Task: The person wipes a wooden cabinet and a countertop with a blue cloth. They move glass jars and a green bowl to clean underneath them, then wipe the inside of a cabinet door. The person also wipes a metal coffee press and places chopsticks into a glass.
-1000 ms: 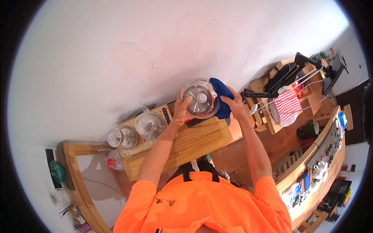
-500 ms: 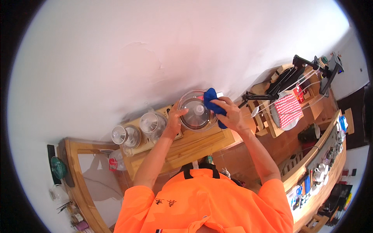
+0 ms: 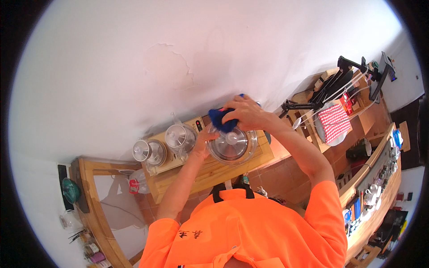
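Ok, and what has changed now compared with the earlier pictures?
The right hand moved the crumpled blue cloth leftward, from the right side of the clear round glass vessel to its upper-left edge. The left hand still holds the vessel's left side.

Since a second ago, the pot (image 3: 230, 149) has come toward 6 o'clock in view, while the right hand (image 3: 243, 112) has swung from its 3 o'clock side to about 1, taking the cloth (image 3: 222, 120) from 3 o'clock to about 11.
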A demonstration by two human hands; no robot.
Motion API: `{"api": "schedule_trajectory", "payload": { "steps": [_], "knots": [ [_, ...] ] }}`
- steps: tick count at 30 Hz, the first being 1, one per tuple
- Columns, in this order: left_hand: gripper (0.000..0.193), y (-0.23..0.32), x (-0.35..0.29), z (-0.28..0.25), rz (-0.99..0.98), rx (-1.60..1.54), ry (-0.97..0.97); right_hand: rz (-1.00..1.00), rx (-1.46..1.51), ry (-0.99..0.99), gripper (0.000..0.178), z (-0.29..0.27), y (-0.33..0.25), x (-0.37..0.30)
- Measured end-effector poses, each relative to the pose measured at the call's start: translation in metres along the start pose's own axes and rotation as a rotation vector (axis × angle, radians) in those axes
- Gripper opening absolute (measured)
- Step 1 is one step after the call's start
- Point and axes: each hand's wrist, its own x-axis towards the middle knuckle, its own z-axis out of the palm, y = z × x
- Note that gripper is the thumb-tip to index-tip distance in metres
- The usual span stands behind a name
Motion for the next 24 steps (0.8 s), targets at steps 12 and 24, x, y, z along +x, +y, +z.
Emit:
{"api": "schedule_trajectory", "payload": {
  "steps": [12, 24],
  "knots": [
    [0.036, -0.011, 0.011, 0.028, 0.345, 0.294, 0.311, 0.405, -0.126, 0.431, 0.042, 0.063, -0.102, -0.060],
    [0.060, -0.011, -0.013, 0.020, 0.403, 0.243, 0.366, 0.298, 0.366, 0.201, 0.042, 0.045, -0.096, -0.082]
  ]
}}
